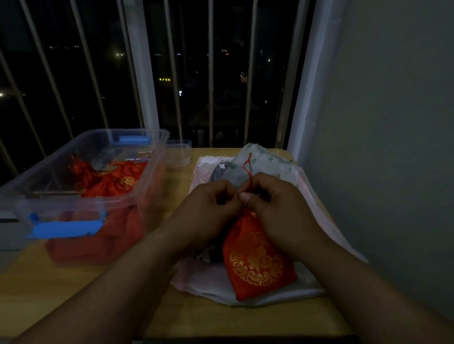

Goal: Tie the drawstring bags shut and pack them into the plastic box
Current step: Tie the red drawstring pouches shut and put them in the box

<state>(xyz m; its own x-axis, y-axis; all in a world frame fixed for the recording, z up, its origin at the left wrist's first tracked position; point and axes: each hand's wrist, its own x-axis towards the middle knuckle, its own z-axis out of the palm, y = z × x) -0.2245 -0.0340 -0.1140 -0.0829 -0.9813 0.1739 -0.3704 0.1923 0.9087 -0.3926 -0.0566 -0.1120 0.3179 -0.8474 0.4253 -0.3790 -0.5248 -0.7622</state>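
Observation:
A red drawstring bag with a gold pattern lies on white cloth in front of me, its gathered neck pointing away. My left hand and my right hand meet at that neck, and both pinch the thin red drawstring, whose loop rises above my fingers. The clear plastic box with blue latches stands to the left on the wooden table and holds red bags.
A pile of white and patterned cloth bags lies beyond my hands. A small clear tub stands behind the box. Window bars close the far side and a grey wall borders the right. The table's front edge is near me.

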